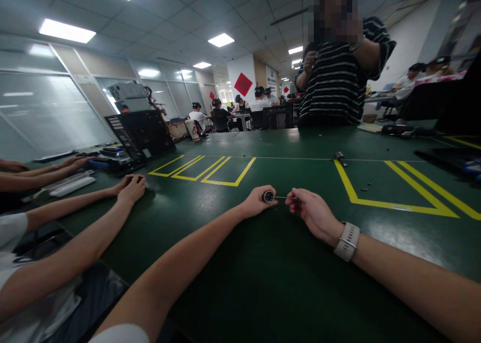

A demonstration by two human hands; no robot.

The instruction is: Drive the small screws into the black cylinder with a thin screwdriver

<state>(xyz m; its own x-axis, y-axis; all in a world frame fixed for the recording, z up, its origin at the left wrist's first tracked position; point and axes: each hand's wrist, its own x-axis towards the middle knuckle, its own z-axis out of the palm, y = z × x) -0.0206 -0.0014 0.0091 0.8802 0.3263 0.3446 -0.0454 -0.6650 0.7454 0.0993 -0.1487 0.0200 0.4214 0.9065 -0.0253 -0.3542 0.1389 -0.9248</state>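
My left hand (254,202) is closed round a small round part (268,197) with a bright metal rim and a dark inside. Its open-looking face points toward me. From the right, a thin metal rod-like tool (281,198) reaches to that face, its tip at or against the part. My right hand (311,213) pinches the tool's other end between thumb and fingers; whether it has a handle is hidden. Both hands are close together just above the green table (233,263).
Yellow tape (220,184) marks the table on both sides. A small dark metal piece (340,157) and tiny bits (364,189) lie right. At left are a co-worker's hands (131,188) and an opened computer case (141,132). Someone in a striped shirt (332,87) stands across.
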